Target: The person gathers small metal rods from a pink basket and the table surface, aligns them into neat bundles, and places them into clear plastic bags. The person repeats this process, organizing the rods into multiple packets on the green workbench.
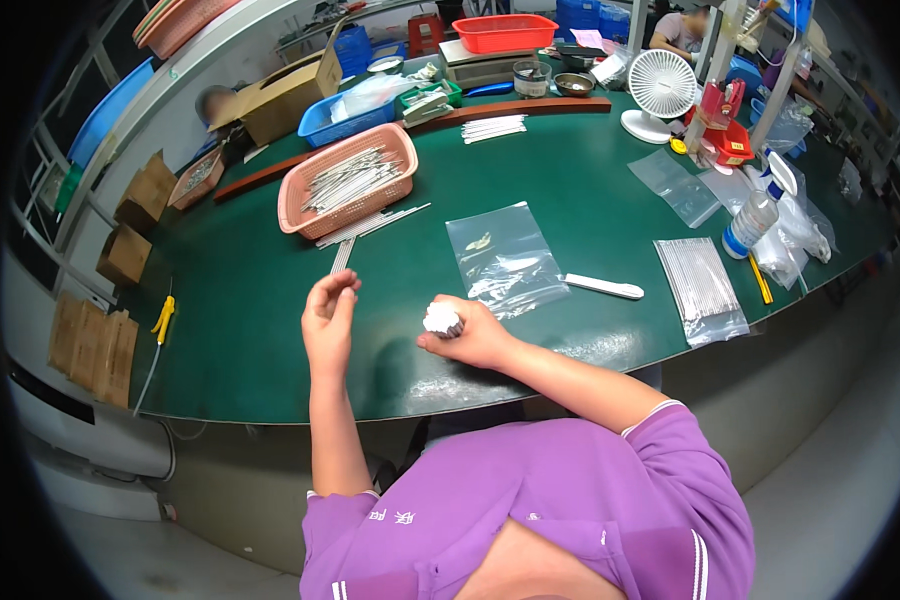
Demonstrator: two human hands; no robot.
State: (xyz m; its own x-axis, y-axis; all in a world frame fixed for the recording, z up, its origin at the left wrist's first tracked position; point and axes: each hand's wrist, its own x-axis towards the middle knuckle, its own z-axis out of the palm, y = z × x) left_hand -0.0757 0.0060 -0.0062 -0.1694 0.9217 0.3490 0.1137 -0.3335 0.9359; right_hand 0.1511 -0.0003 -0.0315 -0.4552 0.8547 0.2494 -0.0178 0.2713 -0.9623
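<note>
My right hand (475, 335) is closed around an upright bundle of thin rods (443, 320), whose white ends face up. To its left, my left hand (330, 312) is raised over the table with loosely curled fingers and nothing visible in them. Just beyond its fingertips lie several thin silvery rods (343, 256); whether the fingers touch them I cannot tell. A pink basket (292, 205) full of similar rods stands farther off, with more loose rods (375, 226) along its near side. A clear plastic bag (507, 255) lies flat beyond my right hand, next to a white-handled flat tool (604, 287).
At right lie a bag filled with rods (700, 290), a spray bottle (752, 222) and a yellow pen-like stick (761, 282). A white fan (662, 85) stands behind them. A yellow air gun (164, 320) lies left. White rods (493, 129) rest near the brown rail (540, 108).
</note>
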